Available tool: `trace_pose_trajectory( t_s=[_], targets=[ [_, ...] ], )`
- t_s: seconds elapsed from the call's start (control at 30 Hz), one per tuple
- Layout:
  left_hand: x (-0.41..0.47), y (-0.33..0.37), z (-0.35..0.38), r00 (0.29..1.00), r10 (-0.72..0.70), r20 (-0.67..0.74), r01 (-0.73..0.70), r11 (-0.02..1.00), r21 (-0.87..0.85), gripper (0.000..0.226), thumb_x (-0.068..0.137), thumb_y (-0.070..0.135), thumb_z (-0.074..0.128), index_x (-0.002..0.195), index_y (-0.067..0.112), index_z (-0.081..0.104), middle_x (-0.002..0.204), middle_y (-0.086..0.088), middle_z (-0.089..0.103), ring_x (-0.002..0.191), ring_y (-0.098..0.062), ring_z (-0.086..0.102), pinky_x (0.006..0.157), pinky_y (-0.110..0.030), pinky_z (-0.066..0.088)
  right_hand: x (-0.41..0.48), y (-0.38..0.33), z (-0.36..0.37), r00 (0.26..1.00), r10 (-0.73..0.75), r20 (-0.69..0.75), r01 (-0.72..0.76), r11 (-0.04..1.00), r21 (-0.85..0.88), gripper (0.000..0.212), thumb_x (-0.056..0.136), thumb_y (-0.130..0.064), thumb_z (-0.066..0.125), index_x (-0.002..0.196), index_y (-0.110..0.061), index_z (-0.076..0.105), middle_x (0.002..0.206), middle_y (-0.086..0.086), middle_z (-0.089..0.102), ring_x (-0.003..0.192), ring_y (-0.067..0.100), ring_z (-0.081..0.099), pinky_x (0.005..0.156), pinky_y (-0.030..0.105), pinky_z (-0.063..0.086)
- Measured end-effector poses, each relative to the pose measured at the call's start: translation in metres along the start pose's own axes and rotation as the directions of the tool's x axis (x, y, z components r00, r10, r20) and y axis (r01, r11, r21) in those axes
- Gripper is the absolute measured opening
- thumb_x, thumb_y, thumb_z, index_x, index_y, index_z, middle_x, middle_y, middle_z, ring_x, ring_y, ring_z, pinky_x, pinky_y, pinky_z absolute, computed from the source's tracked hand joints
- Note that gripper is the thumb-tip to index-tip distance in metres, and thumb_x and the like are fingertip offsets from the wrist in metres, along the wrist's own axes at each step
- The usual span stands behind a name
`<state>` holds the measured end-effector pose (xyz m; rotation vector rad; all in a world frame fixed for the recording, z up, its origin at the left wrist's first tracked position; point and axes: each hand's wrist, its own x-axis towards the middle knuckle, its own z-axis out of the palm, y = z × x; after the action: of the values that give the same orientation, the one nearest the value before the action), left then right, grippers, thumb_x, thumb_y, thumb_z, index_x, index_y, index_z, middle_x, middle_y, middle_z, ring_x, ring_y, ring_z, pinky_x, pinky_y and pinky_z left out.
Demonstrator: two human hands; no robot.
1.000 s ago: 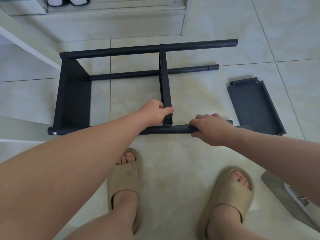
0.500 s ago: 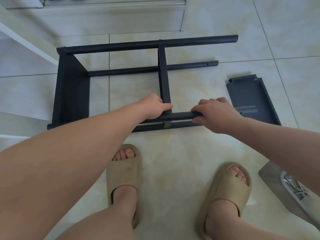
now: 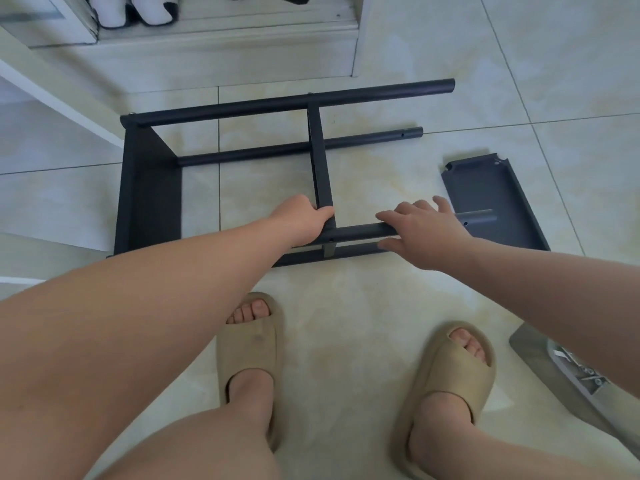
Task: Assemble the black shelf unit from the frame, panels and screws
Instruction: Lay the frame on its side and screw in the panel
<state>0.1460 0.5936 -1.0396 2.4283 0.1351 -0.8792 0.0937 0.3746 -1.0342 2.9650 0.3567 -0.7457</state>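
Head view is looking down at a pale glossy tiled floor (image 3: 346, 306) with thin grout lines. A white step (image 3: 225, 50) is running across the far side, with white shoes (image 3: 138, 10) sitting on it. My feet are standing in tan slides (image 3: 249, 344) at the near edge.

The black frame (image 3: 294, 103) is lying on its side on the floor in front of me. Its long axis is running left to right and climbing slightly toward the far right. Its closed end, with the end panel (image 3: 149, 188), is facing left, and the open tube ends are pointing right. A middle panel (image 3: 320, 161) is crossing from the far tube to the near tube (image 3: 360, 232).

My left grip (image 3: 301, 220) is curling round the middle panel where it is meeting the near tube. My right grip (image 3: 422, 230) is spreading wide over that same tube further right, fingers straight and holding nothing. I cannot tell whether the palm is pressing on it.

A loose panel (image 3: 495, 188) is lying flat on the floor just right of the frame, under the tube's free end. A grey tray (image 3: 571, 372) with small metal hardware is sitting at my right.
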Motion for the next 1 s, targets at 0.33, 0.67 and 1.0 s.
trace_pose_trajectory(
  t_s=[0.33,0.67,1.0],
  targets=[
    [-0.044,0.107,0.027,0.838,0.542,-0.068,-0.469,0.778,0.419,0.038,0.100,0.044,0.046,0.130,0.022,0.052,0.139,-0.003,0.051,0.125,-0.027,0.047,0.097,-0.044,0.039,-0.124,0.096,0.020,0.985,0.148,-0.087,-0.150,0.989,-0.018,0.068,0.100,-0.059,0.037,0.158,-0.036,0.010,0.165,-0.003,0.016,0.153,0.024,0.010,0.124,0.053,0.009],
    [-0.085,0.196,0.173,0.498,0.710,0.498,-0.833,0.232,0.502,0.040,0.101,0.045,0.043,0.134,0.021,0.047,0.139,-0.003,0.046,0.122,-0.025,0.045,0.097,-0.040,0.045,-0.260,0.202,0.125,0.898,0.429,0.099,-0.431,0.902,0.005,0.056,0.099,-0.054,0.038,0.149,-0.028,0.033,0.148,0.003,0.041,0.133,0.029,0.042,0.108,0.044,0.034],
    [-0.082,0.199,0.276,0.276,0.618,0.736,-0.813,-0.258,0.521,0.025,0.097,0.021,0.048,0.118,0.019,0.062,0.142,-0.002,0.051,0.144,-0.032,0.023,0.106,-0.049,0.032,-0.241,0.231,0.212,0.808,0.407,0.426,-0.541,0.798,0.265,0.036,0.100,-0.024,0.047,0.135,-0.024,0.050,0.125,0.009,0.062,0.111,0.033,0.060,0.080,0.036,0.048]
  ],
)
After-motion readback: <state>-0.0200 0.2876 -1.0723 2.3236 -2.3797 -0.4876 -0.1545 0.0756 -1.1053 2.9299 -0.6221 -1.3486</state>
